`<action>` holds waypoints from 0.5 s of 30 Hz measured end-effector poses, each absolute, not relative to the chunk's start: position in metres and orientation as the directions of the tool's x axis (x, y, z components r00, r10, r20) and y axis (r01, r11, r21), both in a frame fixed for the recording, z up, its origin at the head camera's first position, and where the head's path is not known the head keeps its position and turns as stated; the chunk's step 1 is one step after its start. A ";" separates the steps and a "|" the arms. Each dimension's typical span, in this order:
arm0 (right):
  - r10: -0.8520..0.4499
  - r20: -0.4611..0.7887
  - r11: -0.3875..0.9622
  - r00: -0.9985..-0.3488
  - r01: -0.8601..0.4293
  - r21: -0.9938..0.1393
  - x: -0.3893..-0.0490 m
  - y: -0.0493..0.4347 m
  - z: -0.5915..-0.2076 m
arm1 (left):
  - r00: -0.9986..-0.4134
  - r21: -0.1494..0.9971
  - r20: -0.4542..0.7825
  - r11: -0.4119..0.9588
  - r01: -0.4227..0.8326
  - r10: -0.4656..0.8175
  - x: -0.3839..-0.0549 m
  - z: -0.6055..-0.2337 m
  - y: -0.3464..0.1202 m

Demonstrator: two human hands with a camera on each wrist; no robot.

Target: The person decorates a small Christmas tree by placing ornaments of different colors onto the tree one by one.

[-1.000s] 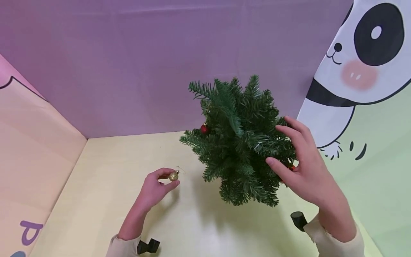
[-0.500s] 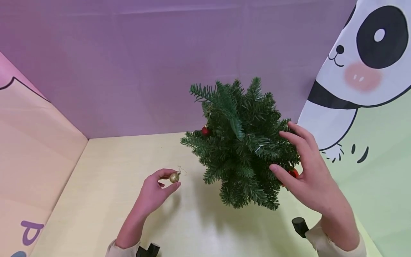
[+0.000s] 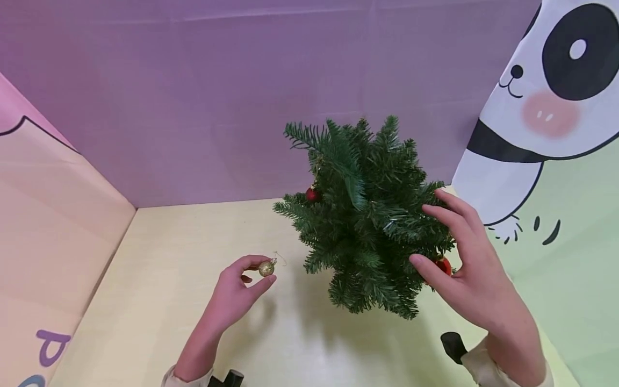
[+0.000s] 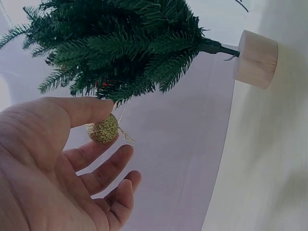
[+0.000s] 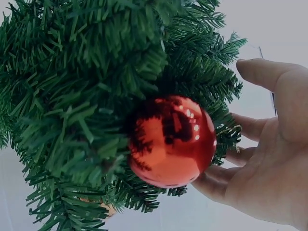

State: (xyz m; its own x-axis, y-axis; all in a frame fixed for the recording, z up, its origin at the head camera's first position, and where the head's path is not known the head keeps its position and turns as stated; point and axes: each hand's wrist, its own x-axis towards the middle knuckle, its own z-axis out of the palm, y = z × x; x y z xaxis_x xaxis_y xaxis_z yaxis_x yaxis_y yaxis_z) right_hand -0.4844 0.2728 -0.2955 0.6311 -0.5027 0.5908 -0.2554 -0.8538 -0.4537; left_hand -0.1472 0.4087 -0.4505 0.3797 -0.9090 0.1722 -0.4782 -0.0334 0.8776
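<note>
Between thumb and forefinger my left hand (image 3: 233,298) pinches a small gold glitter bauble (image 3: 266,268) with a thin hanging loop. In the left wrist view the gold bauble (image 4: 102,129) shows against the fingertips, the other fingers spread below. A small green Christmas tree (image 3: 362,226) stands to the right of it. At the tree's right side my right hand (image 3: 476,269) has its fingers spread and holds nothing. A shiny red bauble (image 5: 172,141) hangs among the branches close to that hand. On the tree's left side hangs a smaller dark red bauble (image 3: 312,194).
The tree has a round wooden base (image 4: 256,59) on the pale tabletop (image 3: 164,279). A purple backdrop (image 3: 232,107) rises behind, with a panda-print panel (image 3: 546,123) at right and a peach panel (image 3: 43,215) at left. Another orange-gold ornament (image 5: 103,206) shows low in the tree.
My right hand has drawn slightly down and right, and more of the red bauble shows beside it. My left hand still holds the gold bauble, shifted slightly right in view.
</note>
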 end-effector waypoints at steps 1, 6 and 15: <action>-0.502 0.593 -0.854 0.629 -0.255 -0.453 -0.484 0.273 -0.296 | 0.378 0.878 0.175 -0.029 -0.477 -0.909 -0.147 -0.450 0.409; -0.488 0.610 -0.862 0.624 -0.236 -0.448 -0.481 0.275 -0.297 | 0.384 0.883 0.174 -0.029 -0.469 -0.907 -0.146 -0.447 0.411; -0.508 0.608 -0.853 0.610 -0.262 -0.451 -0.478 0.285 -0.296 | 0.379 0.880 0.204 0.000 -0.474 -0.903 -0.145 -0.440 0.409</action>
